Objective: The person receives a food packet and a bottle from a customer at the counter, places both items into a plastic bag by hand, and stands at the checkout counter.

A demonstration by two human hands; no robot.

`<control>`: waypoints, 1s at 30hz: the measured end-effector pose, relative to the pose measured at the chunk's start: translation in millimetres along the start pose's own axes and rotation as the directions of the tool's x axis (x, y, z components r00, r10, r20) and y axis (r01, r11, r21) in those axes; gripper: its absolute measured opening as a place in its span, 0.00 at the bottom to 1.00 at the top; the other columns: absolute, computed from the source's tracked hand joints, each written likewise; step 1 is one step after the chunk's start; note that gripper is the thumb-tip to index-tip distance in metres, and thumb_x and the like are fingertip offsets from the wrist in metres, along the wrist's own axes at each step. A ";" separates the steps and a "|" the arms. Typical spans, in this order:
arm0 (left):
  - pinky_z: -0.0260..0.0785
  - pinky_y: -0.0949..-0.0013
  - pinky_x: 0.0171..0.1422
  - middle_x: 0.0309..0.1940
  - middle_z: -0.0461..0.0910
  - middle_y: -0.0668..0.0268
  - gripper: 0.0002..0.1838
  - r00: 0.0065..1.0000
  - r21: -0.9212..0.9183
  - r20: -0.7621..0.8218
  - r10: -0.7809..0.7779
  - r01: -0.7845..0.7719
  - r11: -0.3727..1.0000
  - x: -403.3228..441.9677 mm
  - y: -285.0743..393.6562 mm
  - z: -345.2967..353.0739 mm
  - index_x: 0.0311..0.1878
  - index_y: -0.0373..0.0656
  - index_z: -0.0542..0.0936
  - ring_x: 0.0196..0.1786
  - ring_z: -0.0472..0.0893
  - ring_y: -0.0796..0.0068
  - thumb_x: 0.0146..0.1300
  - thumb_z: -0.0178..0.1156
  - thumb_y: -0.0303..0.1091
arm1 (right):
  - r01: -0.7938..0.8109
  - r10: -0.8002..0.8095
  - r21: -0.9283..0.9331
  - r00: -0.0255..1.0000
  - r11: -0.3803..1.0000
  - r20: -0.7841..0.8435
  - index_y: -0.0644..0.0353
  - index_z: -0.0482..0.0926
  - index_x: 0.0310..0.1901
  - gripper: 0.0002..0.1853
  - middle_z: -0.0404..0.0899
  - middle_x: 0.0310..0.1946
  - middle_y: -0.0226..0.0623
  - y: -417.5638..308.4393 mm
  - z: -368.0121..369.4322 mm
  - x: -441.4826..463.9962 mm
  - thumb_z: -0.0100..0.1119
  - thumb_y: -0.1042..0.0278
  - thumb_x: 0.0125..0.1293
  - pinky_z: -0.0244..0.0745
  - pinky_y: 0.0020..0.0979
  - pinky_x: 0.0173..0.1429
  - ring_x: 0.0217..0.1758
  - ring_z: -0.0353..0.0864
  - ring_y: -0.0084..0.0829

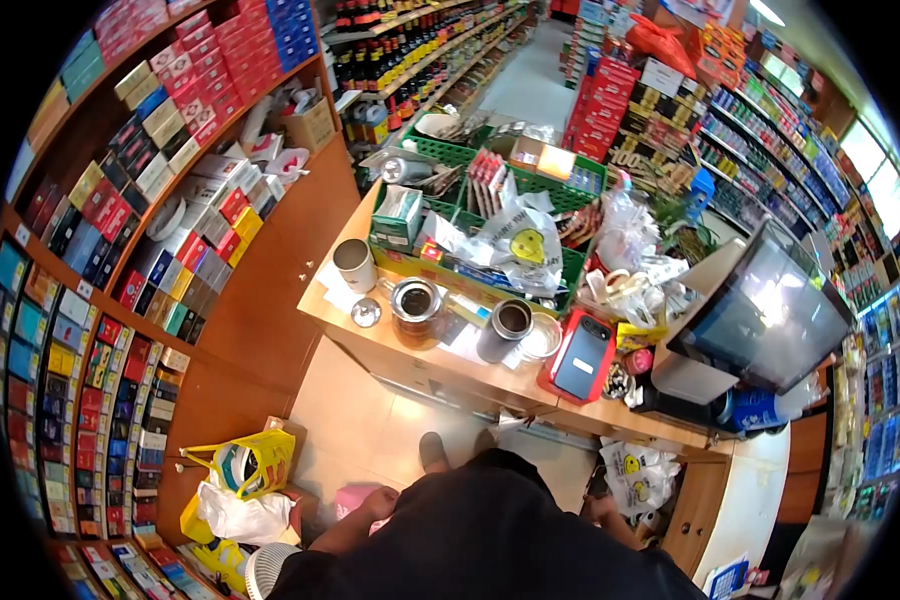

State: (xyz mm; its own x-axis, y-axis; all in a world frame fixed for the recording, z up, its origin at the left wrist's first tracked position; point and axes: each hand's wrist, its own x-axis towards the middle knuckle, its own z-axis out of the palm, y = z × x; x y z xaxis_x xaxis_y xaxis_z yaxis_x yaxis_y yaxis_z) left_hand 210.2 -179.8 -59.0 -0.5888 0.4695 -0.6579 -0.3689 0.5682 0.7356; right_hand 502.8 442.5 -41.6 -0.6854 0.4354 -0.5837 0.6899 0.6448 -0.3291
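My left hand [378, 502] hangs low beside my dark shirt, next to a pink thing [352, 499] whose kind I cannot make out. Its fingers are too small and turned away to read. On the other side, my right hand [600, 509] is down by the opening under the counter, near a white plastic bag [638, 478] with a yellow smiley print. Shadow hides those fingers. Ahead on the counter [435, 372] stand a glass pot of dark liquid [416, 305], a dark tumbler [506, 328], a pale cup [354, 265] and a phone [583, 358] on a red box.
Green crates [440, 155] of goods fill the counter's back. A monitor [765, 305] stands at right. Cigarette shelves [130, 190] line the left wall. A yellow bag [250, 462] and a fan [267, 570] are at lower left. Beyond lies an aisle [530, 85].
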 end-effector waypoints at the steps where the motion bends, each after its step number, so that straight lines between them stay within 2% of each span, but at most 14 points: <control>1: 0.79 0.64 0.53 0.41 0.88 0.51 0.33 1.000 0.022 0.000 -0.008 0.008 1.000 -6.4 14.2 1.5 0.55 0.31 0.80 0.46 0.87 0.65 0.57 0.76 0.50 | -0.099 0.100 0.045 0.995 0.994 -0.013 0.64 0.84 0.46 0.19 0.88 0.40 0.42 15.2 9.1 16.4 0.64 0.52 0.71 0.78 0.39 0.52 0.44 0.84 0.38; 2: 0.79 0.64 0.53 0.42 0.88 0.51 0.34 1.000 0.046 -0.001 -0.018 0.018 0.999 -12.3 25.5 3.5 0.55 0.30 0.81 0.47 0.87 0.65 0.56 0.77 0.50 | 0.249 -0.255 -0.129 0.967 0.960 -0.026 0.64 0.84 0.46 0.18 0.86 0.35 0.43 51.0 23.8 38.1 0.60 0.53 0.74 0.77 0.41 0.46 0.39 0.83 0.40; 5: 0.79 0.64 0.54 0.46 0.88 0.50 0.33 1.000 0.029 -0.003 0.009 -0.009 1.000 -12.0 34.2 2.9 0.55 0.30 0.81 0.49 0.87 0.66 0.53 0.78 0.47 | -0.277 0.257 0.004 0.899 0.961 0.353 0.55 0.81 0.53 0.17 0.87 0.36 0.43 -70.7 -60.0 38.4 0.62 0.60 0.64 0.80 0.46 0.51 0.49 0.87 0.47; 6: 0.79 0.63 0.54 0.47 0.88 0.50 0.33 1.000 -0.016 -0.018 -0.009 0.009 1.000 -13.2 37.0 1.1 0.55 0.31 0.82 0.49 0.87 0.65 0.53 0.78 0.47 | -0.186 0.197 -0.067 0.914 0.980 0.353 0.55 0.82 0.51 0.16 0.87 0.35 0.43 -83.6 -63.0 48.3 0.63 0.60 0.62 0.80 0.48 0.50 0.47 0.87 0.47; 8: 0.79 0.62 0.55 0.48 0.88 0.50 0.33 0.997 -0.102 -0.054 -0.049 0.043 0.994 -13.0 45.3 -2.8 0.55 0.32 0.82 0.49 0.87 0.64 0.52 0.78 0.47 | 0.280 -0.192 -0.249 0.925 0.927 0.327 0.55 0.83 0.47 0.15 0.86 0.33 0.43 -117.7 -67.4 70.9 0.66 0.61 0.59 0.79 0.50 0.49 0.42 0.86 0.48; 10: 0.78 0.61 0.55 0.48 0.88 0.50 0.33 0.991 0.017 -0.115 -0.064 0.067 0.998 -24.1 60.8 -10.3 0.56 0.34 0.82 0.49 0.87 0.61 0.53 0.76 0.49 | 0.639 -0.616 -0.349 0.764 0.685 0.191 0.59 0.86 0.41 0.14 0.86 0.33 0.46 -135.1 -52.3 103.7 0.66 0.58 0.60 0.78 0.51 0.48 0.41 0.86 0.52; 12: 0.78 0.60 0.55 0.46 0.88 0.48 0.32 0.977 0.213 -0.191 -0.091 0.132 0.968 -37.9 93.5 -17.4 0.56 0.36 0.82 0.47 0.87 0.55 0.55 0.74 0.51 | 0.395 -0.412 0.139 0.901 0.908 0.136 0.62 0.83 0.34 0.13 0.83 0.26 0.40 -165.7 -32.4 132.0 0.67 0.59 0.66 0.76 0.42 0.35 0.29 0.82 0.38; 13: 0.78 0.59 0.55 0.46 0.87 0.47 0.31 0.969 0.239 -0.230 -0.086 0.142 0.961 -48.9 113.0 -18.0 0.56 0.37 0.82 0.48 0.87 0.53 0.56 0.72 0.51 | 0.210 -0.288 0.376 0.943 0.903 0.165 0.63 0.81 0.30 0.15 0.81 0.23 0.36 -182.9 -23.3 139.7 0.67 0.59 0.69 0.75 0.38 0.28 0.22 0.81 0.32; 19: 0.76 0.51 0.58 0.46 0.86 0.43 0.23 0.880 0.299 -0.472 -0.046 0.210 0.931 -76.1 137.3 -27.5 0.53 0.42 0.83 0.53 0.85 0.43 0.64 0.63 0.49 | 0.365 -0.449 0.411 0.884 0.836 0.128 0.62 0.82 0.30 0.17 0.80 0.21 0.38 -209.9 7.2 169.1 0.68 0.56 0.68 0.75 0.38 0.29 0.20 0.80 0.32; 21: 0.75 0.49 0.60 0.47 0.85 0.42 0.21 0.849 0.270 -0.510 -0.137 0.310 0.912 -97.1 184.7 -28.0 0.53 0.44 0.83 0.54 0.84 0.42 0.65 0.61 0.49 | 0.606 -0.618 0.133 0.782 0.784 0.078 0.61 0.82 0.33 0.14 0.83 0.23 0.40 -210.5 -6.8 158.1 0.68 0.58 0.66 0.77 0.39 0.31 0.22 0.82 0.36; 23: 0.74 0.51 0.62 0.50 0.86 0.45 0.22 0.867 0.257 -0.474 -0.151 0.301 0.918 -92.9 174.2 -38.9 0.52 0.45 0.83 0.57 0.84 0.43 0.65 0.62 0.51 | 0.803 -0.852 -0.436 0.505 0.406 0.137 0.60 0.83 0.36 0.11 0.85 0.26 0.43 -185.8 -12.7 151.0 0.68 0.61 0.63 0.79 0.42 0.34 0.25 0.85 0.41; 25: 0.74 0.52 0.63 0.51 0.85 0.46 0.22 0.887 0.274 -0.433 -0.157 0.296 0.915 -85.5 174.4 -52.6 0.53 0.46 0.84 0.58 0.83 0.43 0.64 0.62 0.51 | 0.550 -0.461 -0.229 0.817 0.803 0.346 0.57 0.83 0.42 0.10 0.87 0.32 0.44 -158.0 -3.6 144.5 0.64 0.61 0.64 0.81 0.47 0.41 0.35 0.88 0.47; 28: 0.74 0.57 0.64 0.53 0.86 0.50 0.19 0.967 0.380 -0.225 -0.116 0.197 0.904 -59.5 150.7 -89.9 0.53 0.47 0.84 0.58 0.85 0.49 0.64 0.65 0.46 | 0.497 -0.389 -0.429 0.865 0.754 0.318 0.50 0.83 0.42 0.07 0.88 0.30 0.40 -144.3 -23.2 102.3 0.60 0.66 0.63 0.82 0.46 0.42 0.35 0.89 0.43; 30: 0.73 0.60 0.65 0.55 0.87 0.52 0.19 0.992 0.313 -0.073 -0.103 0.121 0.942 -23.4 101.3 -119.6 0.56 0.49 0.85 0.57 0.85 0.57 0.64 0.67 0.42 | 0.381 -0.263 -0.496 0.920 0.780 0.292 0.49 0.83 0.44 0.09 0.88 0.30 0.39 -143.0 -18.9 85.2 0.61 0.64 0.63 0.82 0.46 0.41 0.35 0.90 0.43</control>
State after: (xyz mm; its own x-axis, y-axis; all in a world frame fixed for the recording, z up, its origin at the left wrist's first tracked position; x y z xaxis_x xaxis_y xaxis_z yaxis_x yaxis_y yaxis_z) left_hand 100.6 -214.1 50.2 -0.5983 0.3577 -0.7170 -0.1940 0.8035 0.5628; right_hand 341.3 399.3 -30.3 -0.7438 0.0477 -0.6667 0.1618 0.9806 -0.1104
